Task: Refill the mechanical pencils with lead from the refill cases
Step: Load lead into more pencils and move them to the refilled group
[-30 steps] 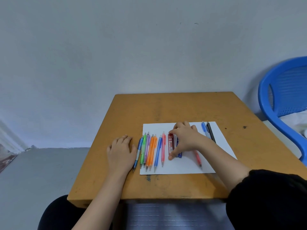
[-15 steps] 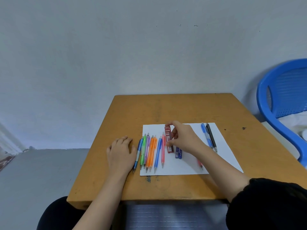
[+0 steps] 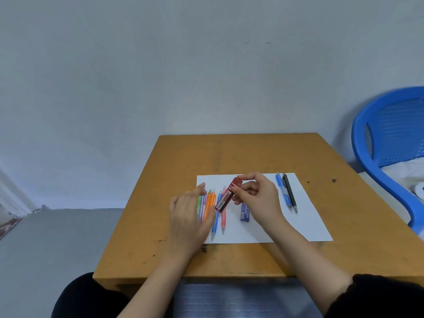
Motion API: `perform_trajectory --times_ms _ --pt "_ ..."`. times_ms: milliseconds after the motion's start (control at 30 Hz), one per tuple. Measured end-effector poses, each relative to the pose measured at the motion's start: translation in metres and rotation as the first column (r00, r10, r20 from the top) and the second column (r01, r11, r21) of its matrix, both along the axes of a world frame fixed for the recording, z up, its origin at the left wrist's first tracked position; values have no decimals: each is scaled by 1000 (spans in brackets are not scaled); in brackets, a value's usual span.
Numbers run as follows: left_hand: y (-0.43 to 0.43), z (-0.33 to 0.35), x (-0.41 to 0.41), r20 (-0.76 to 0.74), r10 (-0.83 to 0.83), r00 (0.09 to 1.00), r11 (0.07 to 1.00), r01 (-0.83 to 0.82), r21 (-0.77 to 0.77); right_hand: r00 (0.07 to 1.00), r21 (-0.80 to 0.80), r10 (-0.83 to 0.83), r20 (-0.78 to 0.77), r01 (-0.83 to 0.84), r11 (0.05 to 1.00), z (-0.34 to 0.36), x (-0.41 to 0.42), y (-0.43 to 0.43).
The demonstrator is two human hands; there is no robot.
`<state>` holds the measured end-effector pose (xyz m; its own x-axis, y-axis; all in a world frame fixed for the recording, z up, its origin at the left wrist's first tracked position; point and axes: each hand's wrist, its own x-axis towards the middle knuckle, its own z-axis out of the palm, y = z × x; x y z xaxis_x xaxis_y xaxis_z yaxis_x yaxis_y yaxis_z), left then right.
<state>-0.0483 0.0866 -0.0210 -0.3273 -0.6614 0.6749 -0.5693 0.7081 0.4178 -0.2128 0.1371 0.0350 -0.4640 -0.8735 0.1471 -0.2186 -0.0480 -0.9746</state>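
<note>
My right hand (image 3: pixel 258 197) pinches a red lead refill case (image 3: pixel 227 198) by its top end and holds it tilted above the white paper (image 3: pixel 305 216). My left hand (image 3: pixel 189 216) hovers open just left of the case, fingers straight, over a row of several coloured mechanical pencils (image 3: pixel 210 206). A blue pencil and a pink pencil (image 3: pixel 223 218) lie below the case. A blue refill case (image 3: pixel 245 211) lies on the paper, partly hidden under my right hand. One blue pencil (image 3: pixel 283 191) and one black pencil (image 3: pixel 290 193) lie at the paper's right.
The paper lies on a small wooden table (image 3: pixel 241 152) that stands against a grey wall. A blue plastic chair (image 3: pixel 390 143) is at the right, with white cloth on its seat. The floor drops away to the left of the table.
My right hand has lifted the red refill case off the paper and tilted it. My left hand has risen from the table and moved right, over the pencil row, toward the case.
</note>
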Motion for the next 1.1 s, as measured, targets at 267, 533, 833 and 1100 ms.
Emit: perform_trajectory --times_ms 267,533,833,1100 --pt "-2 -9 -2 47 -14 999 940 29 -340 945 -24 46 324 -40 999 -1 10 8" --pt "-3 -8 1 -31 -224 974 969 219 -119 930 -61 168 328 -156 986 -12 -1 10" --pt "-2 -4 1 -96 -270 958 962 265 -60 920 -127 222 323 -190 974 -17 -2 9" --pt "-1 -3 2 -79 -260 962 966 260 -7 995 -211 94 18 -88 974 -25 2 4"
